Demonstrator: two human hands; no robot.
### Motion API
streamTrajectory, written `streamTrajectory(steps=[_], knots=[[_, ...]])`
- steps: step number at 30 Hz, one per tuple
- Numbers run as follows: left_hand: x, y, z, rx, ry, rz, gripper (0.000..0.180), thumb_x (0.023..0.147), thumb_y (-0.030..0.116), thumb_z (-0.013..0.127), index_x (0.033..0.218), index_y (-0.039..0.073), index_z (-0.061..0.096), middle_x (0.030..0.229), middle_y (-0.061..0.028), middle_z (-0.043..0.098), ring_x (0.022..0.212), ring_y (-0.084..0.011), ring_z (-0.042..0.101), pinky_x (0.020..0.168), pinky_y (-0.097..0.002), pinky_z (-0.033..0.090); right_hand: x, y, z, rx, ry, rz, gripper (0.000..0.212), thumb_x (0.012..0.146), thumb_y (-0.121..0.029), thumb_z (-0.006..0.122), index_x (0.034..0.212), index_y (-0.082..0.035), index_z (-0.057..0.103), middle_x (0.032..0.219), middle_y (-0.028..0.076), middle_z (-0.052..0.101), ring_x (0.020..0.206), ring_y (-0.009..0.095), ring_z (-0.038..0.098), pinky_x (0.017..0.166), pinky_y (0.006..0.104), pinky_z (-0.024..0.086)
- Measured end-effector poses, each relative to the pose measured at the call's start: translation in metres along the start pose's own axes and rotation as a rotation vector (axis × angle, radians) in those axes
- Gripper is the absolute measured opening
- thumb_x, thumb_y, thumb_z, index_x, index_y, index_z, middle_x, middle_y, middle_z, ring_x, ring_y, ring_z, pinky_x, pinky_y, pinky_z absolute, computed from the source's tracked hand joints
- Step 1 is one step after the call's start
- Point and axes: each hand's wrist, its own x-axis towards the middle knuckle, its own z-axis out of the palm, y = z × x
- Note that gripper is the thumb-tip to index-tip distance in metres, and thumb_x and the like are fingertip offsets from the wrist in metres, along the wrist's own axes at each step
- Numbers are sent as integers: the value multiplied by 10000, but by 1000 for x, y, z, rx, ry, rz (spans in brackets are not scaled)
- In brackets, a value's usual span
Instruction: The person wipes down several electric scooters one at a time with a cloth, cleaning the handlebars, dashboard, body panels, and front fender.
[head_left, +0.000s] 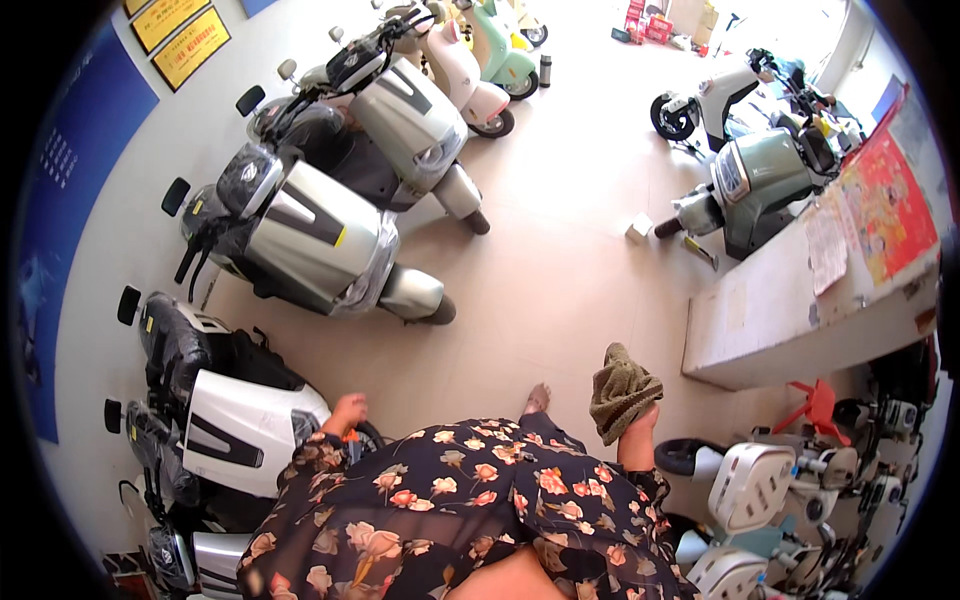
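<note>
A crumpled olive-brown cloth (622, 393) is bunched up in my right hand (640, 425), which grips it from below. The cloth covers most of those fingers. On the other side, my left hand (347, 412) hangs beside the white front panel of a scooter (245, 420). Its fingers are curled in, and I make out nothing between them. A small orange part (351, 436) shows just below that hand; whether they touch, I cannot tell.
Silver scooters (320, 230) line the left wall, with pastel ones (505, 50) beyond. To the right stand a white cabinet (740, 330), a red stool (812, 410) and several white scooters (755, 485). A green scooter (760, 185) and a small white box (639, 228) are farther off. My foot (538, 399) shows on the tiled floor.
</note>
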Motion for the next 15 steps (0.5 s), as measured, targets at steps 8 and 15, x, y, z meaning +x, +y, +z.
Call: streamTrajectory(steps=[8,15], knots=[[8,92,78,419,-55,-120,435,933,147,572,1365,95,559,1033,-72,697,774,-179,671,616,-340,501,159,-75,111,-48,-295,94,496,997,-349,396,1351,-34,542,1370,174,572,1236,377,551,1074,521,435],[108,256,158,332,-30,-106,464,925,105,559,1388,86,545,1061,-76,699,771,-157,672,571,-280,478,325,-91,159,-46,-484,117,487,1014,-369,373,1353,-65,545,1389,162,560,1277,362,518,1108,504,400]])
